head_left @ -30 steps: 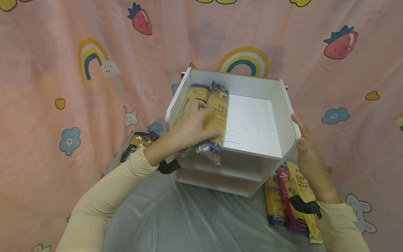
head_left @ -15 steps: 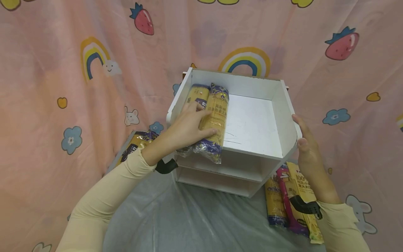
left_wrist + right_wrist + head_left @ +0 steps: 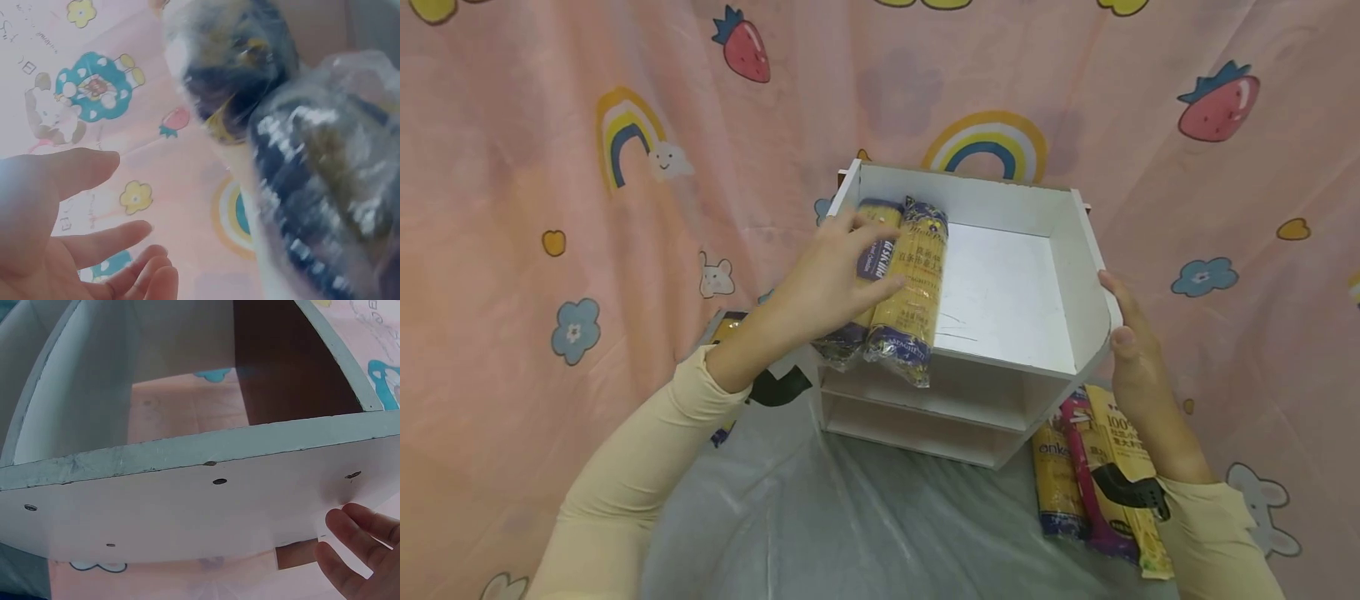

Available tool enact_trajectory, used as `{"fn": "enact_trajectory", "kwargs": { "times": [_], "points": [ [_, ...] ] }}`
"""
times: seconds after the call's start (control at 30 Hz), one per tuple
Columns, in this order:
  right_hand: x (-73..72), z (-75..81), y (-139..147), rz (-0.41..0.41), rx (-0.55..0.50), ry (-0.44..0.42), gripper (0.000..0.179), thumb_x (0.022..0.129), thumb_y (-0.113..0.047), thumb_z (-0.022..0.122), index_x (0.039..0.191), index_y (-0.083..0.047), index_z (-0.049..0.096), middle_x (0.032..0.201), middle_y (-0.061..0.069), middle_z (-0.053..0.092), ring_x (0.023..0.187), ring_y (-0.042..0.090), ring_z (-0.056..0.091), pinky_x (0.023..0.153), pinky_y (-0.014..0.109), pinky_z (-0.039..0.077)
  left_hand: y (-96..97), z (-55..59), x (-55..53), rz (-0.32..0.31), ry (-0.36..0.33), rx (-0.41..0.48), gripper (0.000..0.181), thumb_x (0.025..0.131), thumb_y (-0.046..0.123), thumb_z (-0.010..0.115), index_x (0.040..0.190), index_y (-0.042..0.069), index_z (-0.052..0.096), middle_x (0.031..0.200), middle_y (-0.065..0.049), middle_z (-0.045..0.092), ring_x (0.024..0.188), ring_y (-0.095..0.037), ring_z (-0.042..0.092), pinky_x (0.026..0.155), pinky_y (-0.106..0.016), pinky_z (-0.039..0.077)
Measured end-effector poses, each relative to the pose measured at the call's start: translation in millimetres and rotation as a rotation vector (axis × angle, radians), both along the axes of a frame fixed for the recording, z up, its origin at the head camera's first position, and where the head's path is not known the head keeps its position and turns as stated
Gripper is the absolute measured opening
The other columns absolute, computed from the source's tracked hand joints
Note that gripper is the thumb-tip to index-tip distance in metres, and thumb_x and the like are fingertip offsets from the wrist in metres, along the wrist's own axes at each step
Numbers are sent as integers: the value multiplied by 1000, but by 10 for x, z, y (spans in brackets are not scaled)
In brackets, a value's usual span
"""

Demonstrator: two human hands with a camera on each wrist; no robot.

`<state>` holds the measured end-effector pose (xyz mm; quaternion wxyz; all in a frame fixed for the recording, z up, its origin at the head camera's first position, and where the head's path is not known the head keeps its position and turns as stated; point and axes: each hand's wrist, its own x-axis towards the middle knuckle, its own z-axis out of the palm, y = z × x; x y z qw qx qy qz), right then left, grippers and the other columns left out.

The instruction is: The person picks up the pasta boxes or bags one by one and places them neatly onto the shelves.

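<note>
Now, nudge the two yellow-and-purple plastic-wrapped spaghetti packs (image 3: pixel 891 283) flat against the left wall of the white wooden shelf unit (image 3: pixel 1075 250); they lie on its top tier. Your left hand (image 3: pixel 827 283) rests straight, loosely spread fingers on them; your right hand (image 3: pixel 1131 354) braces the shelf's side, fingers straight.

Pink cartoon-print backdrop cloth (image 3: pixel 550 167) (rainbows, strawberries), clear plastic sheet (image 3: pixel 850 517)
</note>
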<state>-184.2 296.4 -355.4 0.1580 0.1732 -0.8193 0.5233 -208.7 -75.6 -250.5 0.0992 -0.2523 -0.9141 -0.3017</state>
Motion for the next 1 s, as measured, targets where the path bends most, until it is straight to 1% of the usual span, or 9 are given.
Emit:
{"fn": "enact_trajectory", "kwargs": {
  "times": [0.1, 0.2, 0.3, 0.43, 0.57, 0.7, 0.8, 0.9, 1.0],
  "points": [
    [1, -3, 5, -1, 2, -11, 62, 100, -57, 41, 156, -34, 27, 164, -6, 21, 150, 35, 21, 110, 81, 9, -49, 38, 24, -3, 4, 38, 53, 90, 32, 73, 138, 15, 58, 130, -10, 53, 112, -25, 51, 88, -38, 50],
    [-2, -6, 9, -5, 4, -15, 62, 100, -57, 41, 156, -35, 26, 164, -6, 20, 151, 36, 20, 110, 81, 9, -104, 50, 44, -14, 2, 88, 52, 91, 30, 73, 137, 14, 58, 129, -10, 53, 112, -26, 54, 87, -38, 53],
    [-10, -17, 13, -4, 7, 4, 61, 101, -54, 40, 156, -33, 27, 164, -5, 20, 151, 37, 20, 109, 82, 9, -168, 64, 75, -27, 30, 147, 49, 91, 26, 73, 136, 14, 59, 127, -9, 54, 109, -22, 56, 84, -35, 54],
    [-29, -39, 15, -1, 5, 29, 61, 101, -52, 40, 157, -30, 28, 164, -3, 21, 152, 37, 20, 109, 81, 9, -270, 91, 128, -38, 109, 252, 46, 90, 20, 73, 134, 12, 61, 122, -9, 57, 104, -20, 55, 80, -31, 51],
    [-22, -32, 8, -10, 7, 23, 62, 100, -54, 41, 156, -31, 28, 163, -5, 22, 151, 35, 22, 109, 81, 11, -402, 101, 191, -34, 206, 355, 43, 89, 13, 73, 131, 8, 63, 119, -11, 60, 102, -19, 56, 79, -26, 49],
    [-13, -25, -2, -24, 12, 14, 62, 100, -55, 42, 156, -32, 28, 163, -5, 22, 150, 39, 22, 108, 82, 12, -557, 77, 236, -3, 301, 420, 41, 89, 10, 72, 130, 9, 63, 114, -10, 62, 99, -12, 58, 79, -18, 49],
    [-13, -33, -4, -29, 11, 11, 62, 100, -55, 42, 156, -32, 28, 164, -4, 22, 150, 42, 20, 107, 83, 12, -667, 47, 247, 10, 346, 482, 40, 89, 8, 71, 129, 7, 63, 112, -10, 63, 96, -13, 60, 77, -16, 50],
    [-18, -44, -5, -26, 5, 11, 63, 100, -55, 41, 156, -32, 27, 164, -5, 21, 151, 41, 19, 107, 83, 11, -775, 0, 252, 14, 362, 553, 38, 91, 6, 68, 128, 5, 64, 107, -1, 65, 93, -13, 61, 75, -16, 50],
    [-25, -55, -8, -18, -15, 10, 63, 99, -57, 42, 156, -32, 28, 164, -5, 21, 151, 38, 19, 108, 82, 10, -870, -64, 241, 24, 367, 616, 35, 91, 4, 65, 126, 2, 64, 101, 12, 64, 90, -10, 62, 74, -16, 51]
  ]
}}
